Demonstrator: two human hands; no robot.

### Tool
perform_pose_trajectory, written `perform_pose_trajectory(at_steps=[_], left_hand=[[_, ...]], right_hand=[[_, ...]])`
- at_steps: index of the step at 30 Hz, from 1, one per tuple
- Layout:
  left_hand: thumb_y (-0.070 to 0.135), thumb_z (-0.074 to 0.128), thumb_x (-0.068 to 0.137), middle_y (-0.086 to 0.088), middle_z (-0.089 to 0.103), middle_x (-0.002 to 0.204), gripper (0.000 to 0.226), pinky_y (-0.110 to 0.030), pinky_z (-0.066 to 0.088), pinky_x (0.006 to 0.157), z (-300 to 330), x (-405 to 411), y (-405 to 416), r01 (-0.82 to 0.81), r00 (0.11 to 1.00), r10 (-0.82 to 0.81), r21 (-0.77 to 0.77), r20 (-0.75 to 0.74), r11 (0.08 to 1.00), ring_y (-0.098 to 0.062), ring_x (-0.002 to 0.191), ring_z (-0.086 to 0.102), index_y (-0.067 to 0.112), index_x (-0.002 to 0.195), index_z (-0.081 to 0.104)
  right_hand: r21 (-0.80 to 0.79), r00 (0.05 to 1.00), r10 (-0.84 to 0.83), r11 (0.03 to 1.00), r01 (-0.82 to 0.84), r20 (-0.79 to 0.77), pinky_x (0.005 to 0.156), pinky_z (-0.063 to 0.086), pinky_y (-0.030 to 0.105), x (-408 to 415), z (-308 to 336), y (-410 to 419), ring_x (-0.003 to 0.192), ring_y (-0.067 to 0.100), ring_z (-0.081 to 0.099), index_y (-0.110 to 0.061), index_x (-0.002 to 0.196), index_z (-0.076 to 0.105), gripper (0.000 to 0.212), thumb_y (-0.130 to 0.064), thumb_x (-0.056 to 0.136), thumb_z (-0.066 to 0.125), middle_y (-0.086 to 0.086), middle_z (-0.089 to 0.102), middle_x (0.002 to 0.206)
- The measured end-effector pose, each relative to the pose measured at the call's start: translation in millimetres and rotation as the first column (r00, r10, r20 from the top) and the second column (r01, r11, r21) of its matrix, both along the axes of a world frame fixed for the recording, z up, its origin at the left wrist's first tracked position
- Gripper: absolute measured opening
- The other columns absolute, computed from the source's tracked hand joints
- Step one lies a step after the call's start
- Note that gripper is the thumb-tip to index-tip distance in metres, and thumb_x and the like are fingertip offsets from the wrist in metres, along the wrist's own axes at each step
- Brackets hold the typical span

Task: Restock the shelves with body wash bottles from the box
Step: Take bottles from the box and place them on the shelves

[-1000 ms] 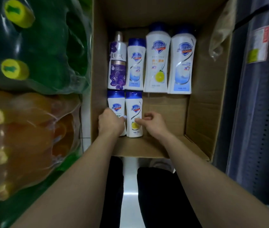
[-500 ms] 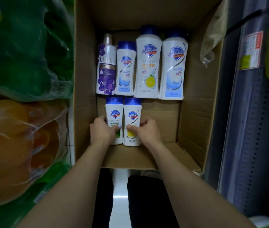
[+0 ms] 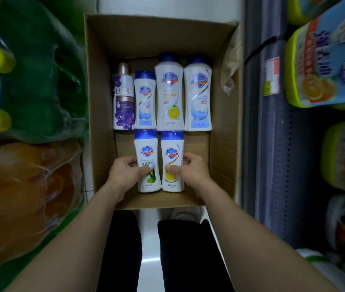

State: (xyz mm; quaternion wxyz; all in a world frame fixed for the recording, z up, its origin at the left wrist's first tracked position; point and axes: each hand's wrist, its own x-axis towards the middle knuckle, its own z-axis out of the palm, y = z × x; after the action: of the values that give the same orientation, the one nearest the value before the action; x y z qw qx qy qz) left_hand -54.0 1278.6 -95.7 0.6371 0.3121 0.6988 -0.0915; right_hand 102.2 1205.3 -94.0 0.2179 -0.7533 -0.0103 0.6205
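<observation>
An open cardboard box (image 3: 100, 102) lies on the floor in front of me with several body wash bottles flat inside. Two small white bottles with blue caps lie side by side in the near row. My left hand (image 3: 123, 172) grips the aloe bottle (image 3: 147, 152), thumb across its label. My right hand (image 3: 190, 171) grips the lemon bottle (image 3: 172, 151) the same way. In the far row lie a purple Lux bottle (image 3: 123, 102), a small white bottle (image 3: 144, 98), a tall lemon bottle (image 3: 169, 91) and another tall white bottle (image 3: 198, 93).
Shrink-wrapped packs of green bottles (image 3: 30, 70) and orange bottles (image 3: 19, 197) stand to the left. A blue shelf upright (image 3: 272, 144) and shelves with colourful detergent tubs (image 3: 325, 60) are on the right. A crumpled plastic bag (image 3: 229, 74) lies against the box's right wall.
Both hands have closed more firmly around the two near bottles, thumbs now on the labels. The view has pulled back and tilted, showing the box's far rim and the right-hand shelves.
</observation>
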Motion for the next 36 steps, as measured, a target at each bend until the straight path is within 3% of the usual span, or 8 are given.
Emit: perform_pose_trajectory(at_steps=[4,8,12,18,24,28,32,36], left_hand=[[0.006,0.079,0.071,-0.015,0.071,0.107,0.04,-0.047,0.055,0.089,71,2,18,0.024,0.996,-0.025,0.016,0.08,1.0,-0.028,0.095,0.07,0.004,0.108,0.064],[0.006,0.08,0.068,-0.012,0.071,0.102,0.033,-0.038,0.057,0.075,170,15,45,0.076,0.982,-0.088,0.077,0.166,0.994,-0.021,0.084,0.07,0.007,0.098,0.066],[0.012,0.083,0.066,-0.007,0.073,0.1,0.041,-0.037,0.059,0.074,292,37,73,0.155,0.956,-0.204,0.223,0.213,0.962,-0.019,0.086,0.072,0.009,0.103,0.067],[0.009,0.081,0.069,0.009,0.075,0.084,0.033,-0.015,0.055,0.059,483,81,98,0.195,0.861,-0.38,0.471,0.339,0.86,-0.001,0.075,0.071,0.019,0.098,0.067],[0.001,0.075,0.074,0.002,0.078,0.084,0.025,-0.026,0.059,0.063,639,116,99,0.227,0.714,-0.532,0.569,0.455,0.791,-0.014,0.075,0.074,0.017,0.094,0.071],[0.003,0.074,0.075,0.008,0.078,0.084,0.026,-0.019,0.055,0.057,707,133,81,0.29,0.576,-0.656,0.629,0.487,0.721,-0.009,0.075,0.074,0.02,0.095,0.071],[0.011,0.078,0.071,0.003,0.077,0.094,0.031,-0.02,0.054,0.065,757,155,54,0.364,0.403,-0.78,0.697,0.479,0.617,-0.011,0.084,0.073,0.02,0.101,0.072],[0.007,0.078,0.072,0.006,0.078,0.089,0.026,-0.02,0.056,0.065,796,182,14,0.396,0.202,-0.859,0.762,0.471,0.511,-0.007,0.079,0.072,0.022,0.093,0.073]], right_hand=[[0.039,0.997,-0.075,0.996,0.076,-0.032,0.062,0.054,0.022,12,71,5,0.074,0.007,0.066,-0.022,0.085,0.06,0.028,-0.008,0.069,0.08,0.002,0.07,0.097],[0.141,0.996,-0.09,0.986,0.088,0.004,0.053,0.053,0.015,29,174,18,0.069,0.004,0.067,-0.023,0.077,0.06,0.029,-0.006,0.066,0.081,0.001,0.071,0.091],[0.247,0.991,-0.128,0.962,0.113,0.048,0.079,0.058,0.036,53,299,33,0.086,0.018,0.071,-0.019,0.09,0.067,0.031,-0.01,0.064,0.083,0.005,0.073,0.097],[0.445,0.929,-0.338,0.862,0.242,0.151,0.083,0.057,0.041,76,483,34,0.093,0.024,0.069,-0.007,0.101,0.066,0.039,-0.005,0.065,0.081,0.011,0.073,0.101],[0.618,0.826,-0.521,0.727,0.298,0.215,0.083,0.057,0.041,81,629,6,0.092,0.02,0.07,-0.019,0.084,0.067,0.029,-0.01,0.062,0.084,0.0,0.074,0.094],[0.696,0.744,-0.623,0.645,0.316,0.241,0.076,0.057,0.034,81,705,-31,0.09,0.018,0.071,-0.021,0.089,0.068,0.035,-0.01,0.061,0.085,0.0,0.075,0.094],[0.762,0.633,-0.728,0.559,0.326,0.264,0.059,0.054,0.016,74,762,-74,0.078,0.005,0.071,-0.025,0.088,0.067,0.034,-0.013,0.061,0.085,-0.009,0.075,0.085],[0.784,0.498,-0.795,0.537,0.312,0.347,0.062,0.054,0.015,62,800,-120,0.077,0.0,0.069,-0.03,0.083,0.066,0.032,-0.016,0.061,0.085,-0.015,0.074,0.08]])
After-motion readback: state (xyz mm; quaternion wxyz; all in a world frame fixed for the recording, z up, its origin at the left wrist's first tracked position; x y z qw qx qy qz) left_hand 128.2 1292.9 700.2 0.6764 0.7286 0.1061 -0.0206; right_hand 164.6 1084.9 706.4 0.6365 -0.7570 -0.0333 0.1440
